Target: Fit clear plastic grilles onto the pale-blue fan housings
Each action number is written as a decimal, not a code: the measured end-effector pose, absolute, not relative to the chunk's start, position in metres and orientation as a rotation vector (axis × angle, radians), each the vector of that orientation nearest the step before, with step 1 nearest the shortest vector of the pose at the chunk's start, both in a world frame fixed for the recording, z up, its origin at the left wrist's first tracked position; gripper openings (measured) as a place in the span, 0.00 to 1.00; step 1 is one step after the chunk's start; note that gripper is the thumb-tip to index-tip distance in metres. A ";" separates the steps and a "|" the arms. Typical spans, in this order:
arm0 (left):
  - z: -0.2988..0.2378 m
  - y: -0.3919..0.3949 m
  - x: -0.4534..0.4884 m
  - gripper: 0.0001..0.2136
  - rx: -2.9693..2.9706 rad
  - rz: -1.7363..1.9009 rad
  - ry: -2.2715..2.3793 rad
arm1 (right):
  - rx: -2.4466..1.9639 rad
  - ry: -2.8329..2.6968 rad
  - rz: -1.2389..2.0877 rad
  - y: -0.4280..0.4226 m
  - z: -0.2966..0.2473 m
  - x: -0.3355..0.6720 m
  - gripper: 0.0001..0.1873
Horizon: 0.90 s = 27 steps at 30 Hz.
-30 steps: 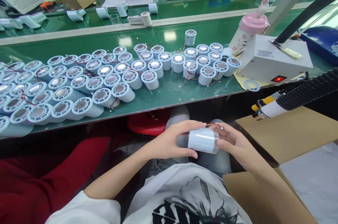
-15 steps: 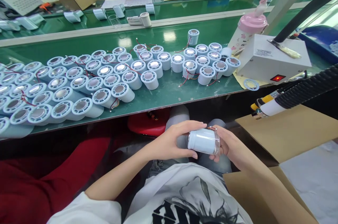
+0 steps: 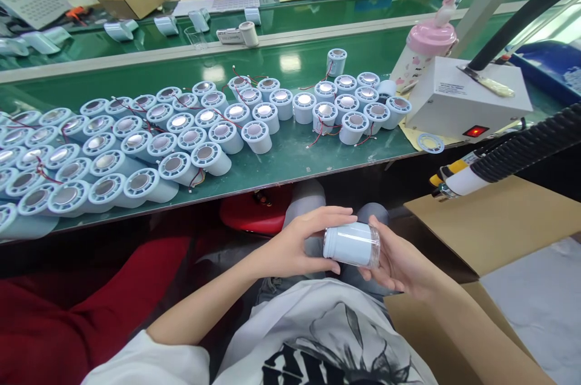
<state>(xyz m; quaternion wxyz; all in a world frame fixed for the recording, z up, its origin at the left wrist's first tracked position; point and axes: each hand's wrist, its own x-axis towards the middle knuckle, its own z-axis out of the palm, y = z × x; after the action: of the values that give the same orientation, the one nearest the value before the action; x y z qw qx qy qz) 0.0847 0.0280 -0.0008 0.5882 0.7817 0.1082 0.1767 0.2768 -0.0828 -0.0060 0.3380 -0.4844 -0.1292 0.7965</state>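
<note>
Cylinder [image 3: 350, 244]: held sideways between both hands. The left hand [image 3: 295, 246] is closed on its capped end; the right hand [image 3: 402, 261] cups the clear end. Probably light, rigid and smooth plastic, so it may slip. Best gripped round the wall.

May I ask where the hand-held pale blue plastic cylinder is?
Head view, lower centre: the cylinder sits sideways between left hand and right hand, below the green bench.

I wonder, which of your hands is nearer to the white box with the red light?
Right. The right hand is below the box, slightly left; the left hand is farther left, across the cylinder.
</note>
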 end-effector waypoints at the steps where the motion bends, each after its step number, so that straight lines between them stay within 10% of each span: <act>1: 0.001 0.026 0.085 0.32 1.805 0.407 0.273 | -1.270 -0.364 2.084 -0.084 -0.007 0.277 0.39; 8: 0.014 0.021 0.087 0.30 1.597 0.246 0.525 | -1.460 -1.260 0.833 -0.098 -0.022 0.284 0.10; 11: 0.014 0.023 0.088 0.29 1.459 0.169 0.517 | -1.233 -1.723 0.469 -0.101 -0.022 0.290 0.27; 19: 0.018 0.027 0.084 0.35 1.471 0.139 0.381 | -1.235 -1.174 1.252 -0.104 -0.008 0.288 0.22; 27: -0.001 0.021 0.081 0.39 1.108 0.085 0.346 | -1.389 -1.305 1.178 -0.103 -0.011 0.288 0.24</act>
<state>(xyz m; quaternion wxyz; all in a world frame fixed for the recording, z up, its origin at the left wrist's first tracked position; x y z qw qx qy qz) 0.0813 0.0212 -0.0015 0.8355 0.5231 0.1632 0.0401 0.2884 -0.1029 -0.0114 0.4354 -0.5582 -0.5243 0.4732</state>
